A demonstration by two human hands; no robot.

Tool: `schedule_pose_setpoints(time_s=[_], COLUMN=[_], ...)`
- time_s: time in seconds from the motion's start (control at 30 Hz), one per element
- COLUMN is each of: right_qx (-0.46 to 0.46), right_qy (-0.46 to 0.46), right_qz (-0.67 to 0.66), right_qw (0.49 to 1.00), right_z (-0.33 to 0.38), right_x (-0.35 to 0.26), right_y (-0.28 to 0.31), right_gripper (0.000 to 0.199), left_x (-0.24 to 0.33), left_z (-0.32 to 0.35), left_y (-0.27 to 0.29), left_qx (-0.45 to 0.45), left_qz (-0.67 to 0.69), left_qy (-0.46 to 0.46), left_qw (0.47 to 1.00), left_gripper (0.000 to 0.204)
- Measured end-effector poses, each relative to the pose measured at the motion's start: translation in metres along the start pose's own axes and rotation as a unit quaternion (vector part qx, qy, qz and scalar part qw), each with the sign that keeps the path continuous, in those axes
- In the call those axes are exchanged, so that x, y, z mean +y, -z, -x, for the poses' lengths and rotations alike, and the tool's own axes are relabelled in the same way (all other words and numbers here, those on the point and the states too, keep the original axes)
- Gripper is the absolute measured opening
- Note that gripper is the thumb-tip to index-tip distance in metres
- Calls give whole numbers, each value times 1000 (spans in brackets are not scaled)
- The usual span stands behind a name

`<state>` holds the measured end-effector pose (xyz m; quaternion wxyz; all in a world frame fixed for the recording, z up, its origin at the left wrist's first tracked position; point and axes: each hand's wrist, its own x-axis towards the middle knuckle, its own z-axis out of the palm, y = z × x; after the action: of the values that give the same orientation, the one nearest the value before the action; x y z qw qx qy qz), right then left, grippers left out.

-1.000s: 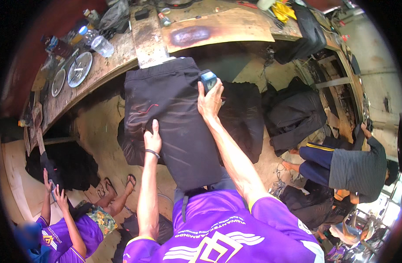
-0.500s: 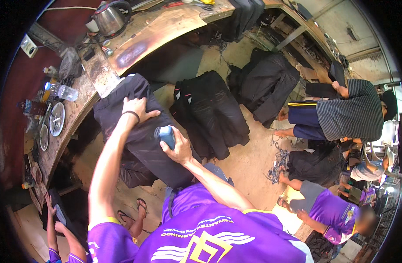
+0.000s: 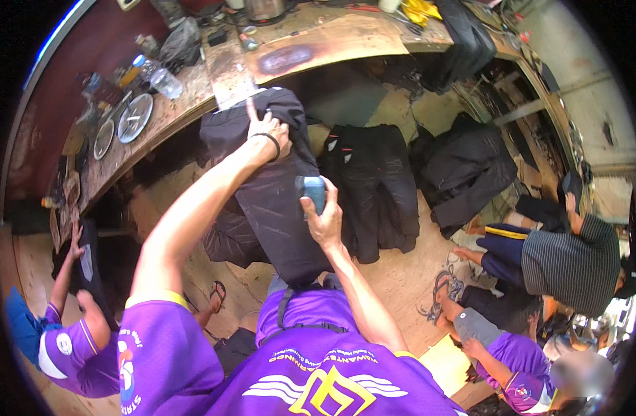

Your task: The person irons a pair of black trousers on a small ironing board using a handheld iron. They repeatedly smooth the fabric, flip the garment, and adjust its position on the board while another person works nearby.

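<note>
A pair of black trousers (image 3: 273,201) lies stretched from the bench edge toward my lap. My left hand (image 3: 269,132) is near its upper end, index finger stretched forward and the other fingers curled against the cloth. A dark band circles that wrist. In my right hand (image 3: 325,218) is a small rounded blue handheld tool (image 3: 311,193) with a dark end; its exact kind is not clear. The tool is over the right edge of the trousers; whether it touches the cloth is hard to tell.
A curved wooden bench (image 3: 332,41) bears a plastic bottle (image 3: 159,76), a glass dish (image 3: 135,118) and a metal kettle (image 3: 265,8). More black trousers (image 3: 373,180) and a dark garment pile (image 3: 467,173) lie to the right. Co-workers sit at right (image 3: 571,256) and lower left (image 3: 82,347).
My view has swung left, shifting the scene right. My left hand went from spread flat to curled with one finger pointing. My right hand still holds the blue tool.
</note>
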<state>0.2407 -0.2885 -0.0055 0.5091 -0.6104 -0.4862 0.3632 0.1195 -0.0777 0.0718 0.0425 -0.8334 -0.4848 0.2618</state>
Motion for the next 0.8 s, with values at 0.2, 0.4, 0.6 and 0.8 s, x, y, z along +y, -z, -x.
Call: schedule_pose_setpoints(time_s=[0.2, 0.4, 0.6, 0.8], right_qx=[22, -21, -137, -143], right_qy=[-52, 5, -284, -270], right_qz=[-77, 226, 30, -114], right_qw=[995, 974, 948, 945], right_z=[-32, -122, -198, -198], right_x=[-21, -45, -30, 10], right_y=[19, 19, 9, -9], right_gripper=[77, 67, 74, 61], left_x=[-7, -16, -26, -32], left_z=[3, 6, -3, -19], left_y=[-66, -106, -102, -108], left_qx=[329, 380, 216, 266], left_qz=[140, 292, 325, 321], left_qy=[-26, 162, 226, 213], left_qw=[933, 863, 893, 884], left_gripper=[36, 99, 130, 129])
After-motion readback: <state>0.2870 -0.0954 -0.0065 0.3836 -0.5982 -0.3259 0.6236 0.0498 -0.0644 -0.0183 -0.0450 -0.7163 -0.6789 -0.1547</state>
